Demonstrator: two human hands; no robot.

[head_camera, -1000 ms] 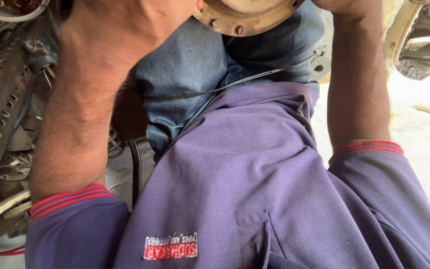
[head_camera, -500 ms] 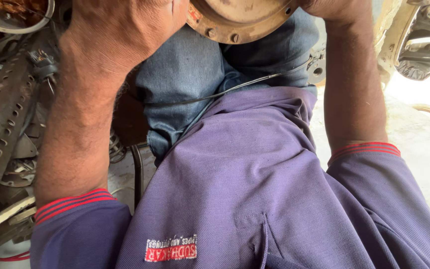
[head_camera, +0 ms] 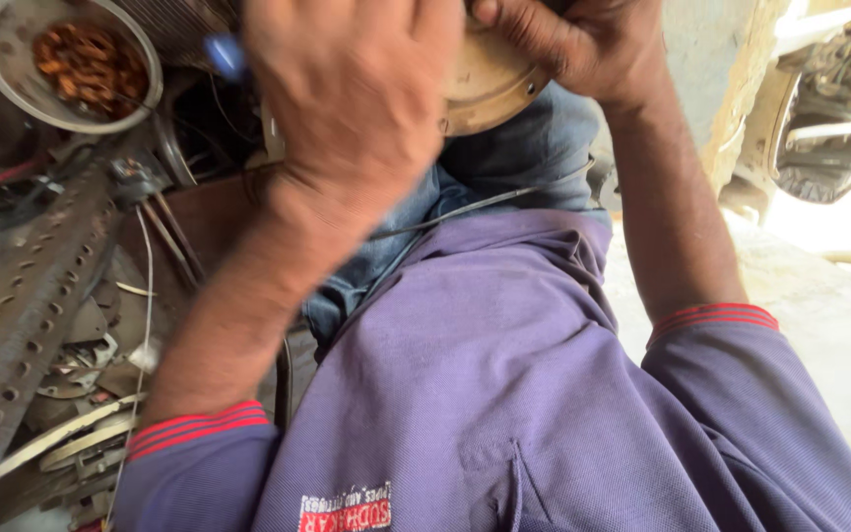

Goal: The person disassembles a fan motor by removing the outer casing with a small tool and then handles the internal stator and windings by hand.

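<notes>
A round tan metal disc (head_camera: 490,84) with small holes near its rim rests over my lap at the top of the head view. My right hand (head_camera: 568,44) grips its upper right edge with curled fingers. My left hand (head_camera: 347,94) is blurred and covers the disc's left side; a small blue object (head_camera: 221,54) shows at its upper left, and whether the hand holds it cannot be told. My purple shirt (head_camera: 504,394) and blue jeans (head_camera: 504,167) fill the lower middle. A thin dark wire (head_camera: 485,205) crosses my lap.
At upper left a round metal bowl (head_camera: 12,59) holds rusty brown coiled wire. A perforated metal bar (head_camera: 22,315) and scrap metal parts lie along the left. A pale concrete floor (head_camera: 839,325) and vehicle parts (head_camera: 829,148) are at right.
The view has tilted down, so both hands and the disc sit lower in frame and the bowl has come into sight. My left hand has moved and is now blurred.
</notes>
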